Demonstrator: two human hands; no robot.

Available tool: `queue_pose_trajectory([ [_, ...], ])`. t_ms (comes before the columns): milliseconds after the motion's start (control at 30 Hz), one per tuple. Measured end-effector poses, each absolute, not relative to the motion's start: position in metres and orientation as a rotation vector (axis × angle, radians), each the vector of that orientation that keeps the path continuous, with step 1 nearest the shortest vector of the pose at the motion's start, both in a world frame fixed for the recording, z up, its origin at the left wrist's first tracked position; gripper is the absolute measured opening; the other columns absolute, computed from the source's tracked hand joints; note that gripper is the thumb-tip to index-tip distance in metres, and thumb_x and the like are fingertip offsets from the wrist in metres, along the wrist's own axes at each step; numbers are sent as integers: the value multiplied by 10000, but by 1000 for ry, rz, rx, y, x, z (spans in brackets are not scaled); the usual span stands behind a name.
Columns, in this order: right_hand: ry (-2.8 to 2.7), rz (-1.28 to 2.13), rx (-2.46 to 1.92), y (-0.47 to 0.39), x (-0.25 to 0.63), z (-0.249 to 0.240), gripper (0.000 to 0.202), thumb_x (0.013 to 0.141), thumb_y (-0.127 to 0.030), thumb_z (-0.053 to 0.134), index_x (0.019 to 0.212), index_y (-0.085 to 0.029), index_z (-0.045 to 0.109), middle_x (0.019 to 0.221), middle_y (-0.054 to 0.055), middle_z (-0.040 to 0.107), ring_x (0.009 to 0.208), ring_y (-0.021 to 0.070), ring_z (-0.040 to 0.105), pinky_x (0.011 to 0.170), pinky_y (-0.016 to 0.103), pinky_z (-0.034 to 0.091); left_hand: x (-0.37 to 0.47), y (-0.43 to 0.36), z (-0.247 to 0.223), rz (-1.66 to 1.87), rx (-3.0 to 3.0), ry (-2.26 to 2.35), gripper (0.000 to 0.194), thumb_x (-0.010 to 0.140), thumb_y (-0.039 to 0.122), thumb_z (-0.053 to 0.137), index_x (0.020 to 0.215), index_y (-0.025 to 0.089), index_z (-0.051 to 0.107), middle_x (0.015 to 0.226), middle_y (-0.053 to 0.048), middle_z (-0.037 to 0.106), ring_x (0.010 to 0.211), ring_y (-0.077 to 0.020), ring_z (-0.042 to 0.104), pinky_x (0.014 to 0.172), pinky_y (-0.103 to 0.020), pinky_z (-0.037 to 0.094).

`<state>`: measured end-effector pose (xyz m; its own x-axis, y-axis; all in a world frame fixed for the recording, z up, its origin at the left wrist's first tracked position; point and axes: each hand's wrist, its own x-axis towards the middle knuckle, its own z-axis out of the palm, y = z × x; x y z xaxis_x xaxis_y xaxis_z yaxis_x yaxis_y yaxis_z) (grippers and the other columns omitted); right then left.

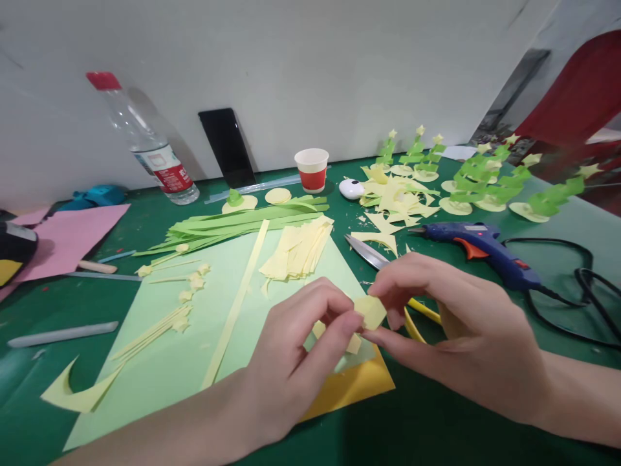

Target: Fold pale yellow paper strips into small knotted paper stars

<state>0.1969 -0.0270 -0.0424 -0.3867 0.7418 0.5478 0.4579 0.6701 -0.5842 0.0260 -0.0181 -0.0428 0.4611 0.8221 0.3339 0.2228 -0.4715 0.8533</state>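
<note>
A small pale yellow paper strip folded into a pentagon (370,313) is pinched between my two hands. My left hand (303,346) grips its left side with thumb and fingertips, and a loose yellow piece shows below that thumb. On the pentagon's right edge, the thumb and fingers of my right hand (466,336) are closed. Beneath them lies a light green sheet (160,362), partly over a golden-yellow sheet (356,385). It bears a stack of yellow strips (298,249), one long strip (237,304) and several small paper stars (196,281). Scissors (366,251) lie partly hidden behind my right hand.
A blue glue gun (480,249) with a black cord lies at right, near several green paper plants (485,178). Paper scraps (395,197), a paper cup (312,171), a phone (227,147) and a tilted bottle (160,155) stand or lie toward the wall.
</note>
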Motion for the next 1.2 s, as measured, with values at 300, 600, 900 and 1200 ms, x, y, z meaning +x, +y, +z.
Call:
queue_pose_trajectory([
  [300,-1976,897,-950,-18,199,-29,108,811,-123,495,732,-192,519,613,-37,508,507,65,461,445,134,406,24,-17,-38,958,2005,836,205,839,116,430,647,188,442,617,30,468,566,-96,444,510,-203,373],
  [600,-1749,1614,-985,-12,198,-31,141,834,-202,443,708,-170,497,508,-65,407,437,60,401,411,165,353,19,-5,-37,782,2028,806,214,865,151,394,682,177,502,652,21,510,599,-102,479,564,-208,393],
  [900,-2099,1215,-874,-11,200,-33,171,794,-79,474,649,-167,496,624,-31,509,562,65,452,512,159,392,22,-12,-36,614,2188,748,281,860,151,418,581,176,408,557,45,412,500,-87,381,476,-191,311],
  [1200,-2305,671,-905,-2,203,-49,172,816,-107,486,671,-154,566,614,-7,577,498,70,484,469,177,414,-16,30,-17,243,2207,1276,418,844,452,446,552,194,598,558,13,573,539,-128,531,529,-213,390],
])
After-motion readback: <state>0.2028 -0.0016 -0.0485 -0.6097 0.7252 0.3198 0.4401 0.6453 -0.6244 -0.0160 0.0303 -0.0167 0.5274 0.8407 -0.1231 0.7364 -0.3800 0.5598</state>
